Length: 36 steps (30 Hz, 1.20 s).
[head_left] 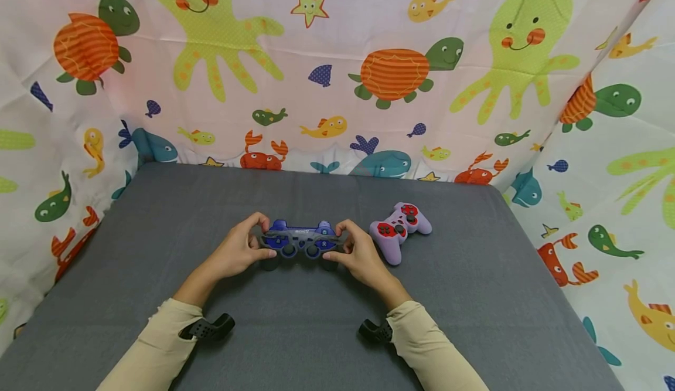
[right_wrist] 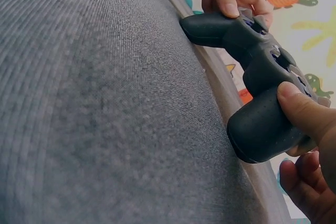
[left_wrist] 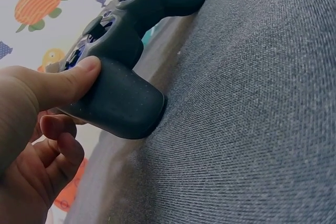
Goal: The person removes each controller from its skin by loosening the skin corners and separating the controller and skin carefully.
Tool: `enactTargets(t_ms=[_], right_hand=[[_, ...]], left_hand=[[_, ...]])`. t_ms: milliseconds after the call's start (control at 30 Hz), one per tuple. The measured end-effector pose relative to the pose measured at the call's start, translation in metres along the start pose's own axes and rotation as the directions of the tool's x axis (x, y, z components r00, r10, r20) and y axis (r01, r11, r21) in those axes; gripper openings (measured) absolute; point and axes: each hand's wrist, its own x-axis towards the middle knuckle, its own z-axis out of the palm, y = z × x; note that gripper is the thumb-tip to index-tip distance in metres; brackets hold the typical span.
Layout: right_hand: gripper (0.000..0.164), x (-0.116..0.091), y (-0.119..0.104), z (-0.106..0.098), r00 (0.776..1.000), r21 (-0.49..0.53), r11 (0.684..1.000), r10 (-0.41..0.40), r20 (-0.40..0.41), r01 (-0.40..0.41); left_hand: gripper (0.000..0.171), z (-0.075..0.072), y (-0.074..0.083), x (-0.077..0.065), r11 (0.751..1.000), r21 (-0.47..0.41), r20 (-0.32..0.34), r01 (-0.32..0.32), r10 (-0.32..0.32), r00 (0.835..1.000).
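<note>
Blue game controller with dark matte handles (head_left: pixel 302 240), low at the grey cloth-covered tabletop (head_left: pixel 295 326): I have the left hand (head_left: pixel 235 251) and right hand (head_left: pixel 361 255) each pinching one end. I judge this a steadying step; next calls for even pinches.

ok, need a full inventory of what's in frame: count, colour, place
Table: 1, grey cloth top, fills the foreground
Blue controller: 1, blue and black, mid-view, held at both ends
Purple controller: 1, light purple with red, on the table, right of the blue one
Printed cloth: number of pieces unclear, white with colourful sea animals, behind the table and along both sides
Wrist cameras: 2, black, one per wrist
Sleeves: 2, beige, on the forearms
Hands: 2, bare, one at each end of the blue controller
</note>
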Motion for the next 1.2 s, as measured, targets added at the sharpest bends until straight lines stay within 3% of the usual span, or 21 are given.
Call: enactTargets(t_ms=[400,633,767,867,1033,1200], right_hand=[[0.039,-0.0002,-0.0004,0.0014,0.999,-0.001,0.999,0.051,-0.013,-0.051],[0.039,0.0003,0.0021,0.0033,0.994,0.003,0.996,0.085,-0.064,-0.085],[0.04,0.0007,0.0039,0.0044,0.995,0.001,0.995,0.097,-0.031,-0.097],[0.042,0.0009,0.0044,0.0036,0.996,-0.014,0.995,0.094,0.002,-0.094],[0.045,0.0005,0.0052,0.001,0.996,-0.014,0.996,0.086,0.019,-0.086],[0.041,0.0007,0.0044,0.0002,0.996,-0.002,0.996,0.085,0.001,-0.085]], left_hand=[[0.043,0.0025,-0.0018,-0.0012,0.999,0.035,-0.058,0.026,-0.024,0.998],[0.039,0.0054,-0.0022,0.0,0.999,0.054,-0.108,0.007,-0.001,0.994],[0.039,0.0053,-0.0015,-0.0008,0.994,0.107,-0.126,0.019,-0.006,0.992],[0.042,0.0037,-0.0003,-0.0019,0.99,0.131,-0.114,0.048,-0.033,0.993],[0.044,0.002,0.0017,-0.0016,0.99,0.089,-0.07,0.107,-0.101,0.992],[0.04,0.0016,0.0029,0.0004,0.992,0.081,-0.074,0.099,-0.094,0.993]])
